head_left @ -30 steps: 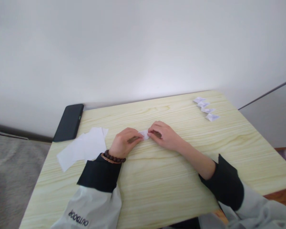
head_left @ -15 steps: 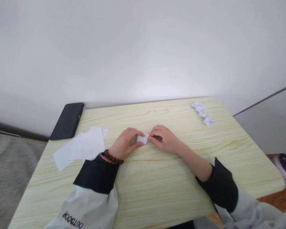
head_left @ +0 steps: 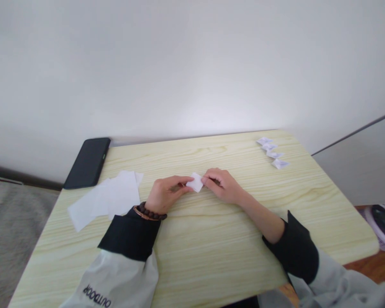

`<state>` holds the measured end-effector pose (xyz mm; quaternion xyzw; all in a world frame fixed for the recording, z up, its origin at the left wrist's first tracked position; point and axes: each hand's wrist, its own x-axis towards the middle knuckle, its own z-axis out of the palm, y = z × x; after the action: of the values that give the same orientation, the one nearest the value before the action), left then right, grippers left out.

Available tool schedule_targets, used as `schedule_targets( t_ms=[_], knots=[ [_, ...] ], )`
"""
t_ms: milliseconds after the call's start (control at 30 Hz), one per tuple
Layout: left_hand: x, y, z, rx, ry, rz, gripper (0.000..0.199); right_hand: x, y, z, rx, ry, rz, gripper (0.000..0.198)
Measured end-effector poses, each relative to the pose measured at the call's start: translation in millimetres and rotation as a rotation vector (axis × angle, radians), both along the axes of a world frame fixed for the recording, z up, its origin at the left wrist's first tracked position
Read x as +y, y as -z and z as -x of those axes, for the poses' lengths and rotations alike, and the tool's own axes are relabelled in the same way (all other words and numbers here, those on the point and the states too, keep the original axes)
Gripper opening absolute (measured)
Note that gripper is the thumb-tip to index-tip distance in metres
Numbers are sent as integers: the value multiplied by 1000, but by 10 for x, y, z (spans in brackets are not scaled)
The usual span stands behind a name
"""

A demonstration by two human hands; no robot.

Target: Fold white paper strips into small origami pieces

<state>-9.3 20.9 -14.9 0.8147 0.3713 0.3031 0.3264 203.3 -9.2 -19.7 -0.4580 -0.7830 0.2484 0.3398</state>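
A small folded piece of white paper (head_left: 196, 183) is held between my two hands over the middle of the table. My left hand (head_left: 168, 192), with a dark bead bracelet at the wrist, pinches its left corner between thumb and fingers. On the opposite side, my right hand (head_left: 223, 185) grips the right corner, thumb in front and fingers curled behind. The paper looks like a small diamond, tilted a little. Its underside is hidden from me.
Loose white paper sheets (head_left: 123, 194) overlap to the left of my left hand. Behind them, a black phone (head_left: 88, 163) lies at the table's left edge. Several folded paper pieces (head_left: 279, 164) stand in a row at the back right. A white wall (head_left: 192, 77) borders the wooden table (head_left: 218, 252).
The folded paper has turned from roughly square-on to a diamond, showing more of its face. My left fingers have straightened and now pinch its left corner; the right hand has barely shifted.
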Motion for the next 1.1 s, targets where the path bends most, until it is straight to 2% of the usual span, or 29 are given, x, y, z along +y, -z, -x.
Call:
schedule_targets(
  t_ms=[100,233,467,633,767,933,1100],
  knots=[
    [32,18,24,42,8,-100,24,-13,-1,13,-29,10,-28,13],
    [98,52,69,94,21,-260,20,-11,17,24,-71,-2,-70,27],
    [96,36,48,161,48,-423,14,17,73,32,-173,11,-117,26],
    [77,58,45,243,83,-424,22,11,92,39,-179,22,-130,24],
    [69,72,37,268,93,-428,25,1,85,48,-188,47,-130,30],
    [9,66,-48,292,-34,-448,18,-4,71,60,-216,52,-134,29],
    [-19,71,-84,354,-108,-463,26,-9,76,75,-222,82,-136,27]
  ],
)
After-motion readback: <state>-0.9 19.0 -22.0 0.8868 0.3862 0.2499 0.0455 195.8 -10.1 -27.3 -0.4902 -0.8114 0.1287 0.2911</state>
